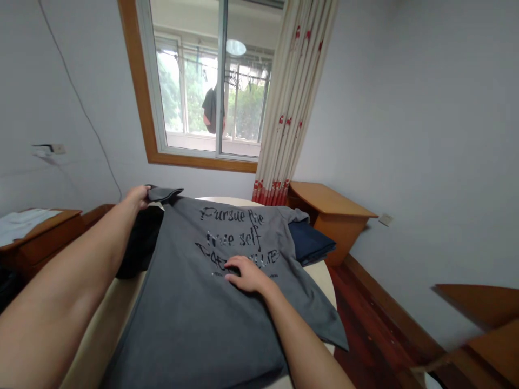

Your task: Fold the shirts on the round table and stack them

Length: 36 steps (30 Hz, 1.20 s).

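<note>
A grey T-shirt point(194, 313) with black lettering lies spread front-up on a pale round table point(320, 273). My left hand point(138, 195) reaches to the far left corner and is closed on the shirt's sleeve point(164, 193), lifting it a little. My right hand point(245, 273) lies flat on the shirt's chest, fingers stretched out over the lower line of print. A black garment point(138, 243) lies under my left forearm beside the shirt.
A folded navy cloth point(310, 242) sits at the table's far right edge. A wooden side table point(330, 213) stands behind it by the curtain point(290, 102). A wooden desk point(36, 235) is at the left. Dark red floor runs along the right wall.
</note>
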Tool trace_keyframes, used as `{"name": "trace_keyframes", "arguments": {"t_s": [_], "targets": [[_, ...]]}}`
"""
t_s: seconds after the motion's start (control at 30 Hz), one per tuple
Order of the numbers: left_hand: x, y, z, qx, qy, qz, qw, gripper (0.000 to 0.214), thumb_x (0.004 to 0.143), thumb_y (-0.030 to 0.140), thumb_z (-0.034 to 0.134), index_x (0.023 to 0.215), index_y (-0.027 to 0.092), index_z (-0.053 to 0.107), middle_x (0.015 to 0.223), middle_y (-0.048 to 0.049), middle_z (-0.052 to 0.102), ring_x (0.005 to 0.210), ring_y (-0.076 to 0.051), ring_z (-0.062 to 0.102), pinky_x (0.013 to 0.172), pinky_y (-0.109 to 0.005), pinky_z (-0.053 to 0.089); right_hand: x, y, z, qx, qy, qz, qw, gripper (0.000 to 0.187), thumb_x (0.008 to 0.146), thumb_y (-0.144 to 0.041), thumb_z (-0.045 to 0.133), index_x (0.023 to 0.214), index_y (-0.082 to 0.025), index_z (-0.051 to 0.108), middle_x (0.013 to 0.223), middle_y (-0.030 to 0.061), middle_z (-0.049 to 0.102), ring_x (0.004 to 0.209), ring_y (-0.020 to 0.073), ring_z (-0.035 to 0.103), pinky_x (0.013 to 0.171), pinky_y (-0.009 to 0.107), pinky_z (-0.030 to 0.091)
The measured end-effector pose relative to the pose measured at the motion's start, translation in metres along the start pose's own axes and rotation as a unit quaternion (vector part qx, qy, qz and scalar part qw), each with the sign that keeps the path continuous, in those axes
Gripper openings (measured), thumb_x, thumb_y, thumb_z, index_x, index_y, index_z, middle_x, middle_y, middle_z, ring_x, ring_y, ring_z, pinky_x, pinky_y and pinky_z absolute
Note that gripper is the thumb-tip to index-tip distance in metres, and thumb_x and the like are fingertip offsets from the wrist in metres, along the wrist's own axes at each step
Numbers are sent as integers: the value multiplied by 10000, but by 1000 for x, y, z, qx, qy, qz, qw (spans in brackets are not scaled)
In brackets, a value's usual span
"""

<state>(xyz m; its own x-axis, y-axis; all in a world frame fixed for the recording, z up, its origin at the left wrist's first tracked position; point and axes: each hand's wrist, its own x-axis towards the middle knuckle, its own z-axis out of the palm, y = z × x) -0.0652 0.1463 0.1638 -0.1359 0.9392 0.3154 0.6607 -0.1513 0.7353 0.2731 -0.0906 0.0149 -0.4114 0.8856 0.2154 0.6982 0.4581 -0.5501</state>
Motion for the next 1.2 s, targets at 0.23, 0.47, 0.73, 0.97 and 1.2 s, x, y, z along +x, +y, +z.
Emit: {"name": "trace_keyframes", "arguments": {"t_s": [0.23, 0.47, 0.73, 0.97, 1.2], "targets": [[-71, -5, 9, 160, -63, 78, 982, 534, 941, 249, 549, 1406, 12, 440, 1439, -206, 531, 1300, -333, 514, 1084, -406, 394, 13, -33, 19, -73, -88, 43, 993, 564, 883, -356, 630, 1429, -247, 537, 1575, 139, 394, 1471, 345, 317, 1166, 658, 190], [-226, 16, 7, 244, -307, 269, 880, 291, 900, 467, 540, 951, 249, 726, 976, -44, 748, 934, -236, 676, 831, -300, 488, -19, -20, 2, -74, -70, 30, 994, 512, 914, -388, 613, 1384, -186, 591, 1539, 162, 444, 1441, 309, 387, 1188, 516, 278], [-312, -41, -30, 215, -345, 259, 876, 370, 808, 371, 663, 1146, 220, 664, 1222, -104, 630, 1144, -278, 585, 990, -349, 449, -88, 5, -48, -86, -6, 36, 996, 238, 872, -256, 606, 1034, -140, 737, 1087, 139, 723, 1026, 262, 655, 956, 387, 478], [-339, -49, -12, 232, -281, 185, 913, 262, 928, 209, 433, 1036, 201, 672, 1064, -123, 638, 941, -241, 648, 858, -325, 485, -134, 3, -70, -94, -85, 128, 984, 183, 816, -324, 661, 774, -147, 679, 785, 56, 665, 703, 178, 580, 657, 274, 423], [-309, -39, -60, 233, -277, 171, 916, 232, 818, 179, 524, 846, 221, 751, 954, -95, 724, 927, -253, 671, 855, -321, 479, -153, -23, -72, -69, -162, 135, 975, 431, 590, -413, 872, 903, -179, 692, 897, 33, 642, 765, 175, 568, 659, 250, 408]]}}
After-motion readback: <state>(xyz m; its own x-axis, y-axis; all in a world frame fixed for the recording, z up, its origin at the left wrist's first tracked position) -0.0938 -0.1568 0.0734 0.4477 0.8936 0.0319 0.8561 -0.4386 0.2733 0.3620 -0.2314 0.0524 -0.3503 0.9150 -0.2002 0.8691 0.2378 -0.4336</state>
